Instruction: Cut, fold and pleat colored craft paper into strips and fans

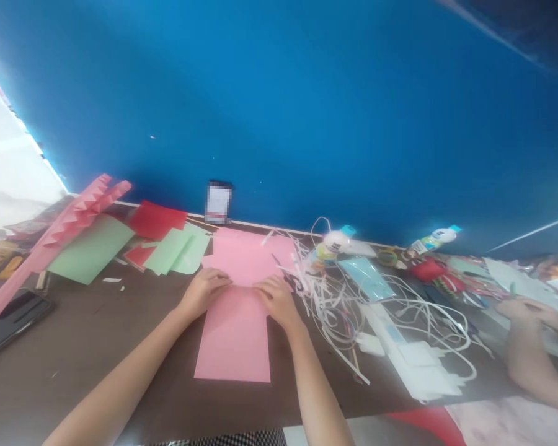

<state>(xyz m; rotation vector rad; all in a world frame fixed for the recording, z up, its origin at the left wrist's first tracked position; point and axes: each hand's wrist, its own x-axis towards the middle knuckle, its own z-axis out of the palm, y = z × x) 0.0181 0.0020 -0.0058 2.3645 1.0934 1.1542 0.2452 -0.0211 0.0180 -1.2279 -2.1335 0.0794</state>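
Mid-frame, your left hand [204, 291] and right hand [275, 298] press down on the pink paper [235, 341] — its length runs toward you.

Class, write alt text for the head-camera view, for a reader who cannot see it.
A person's left hand and right hand press side by side on a pink sheet on a brown table before a blue wall. Green sheets and a red sheet lie to the left, tangled white strips and another person's arm to the right.
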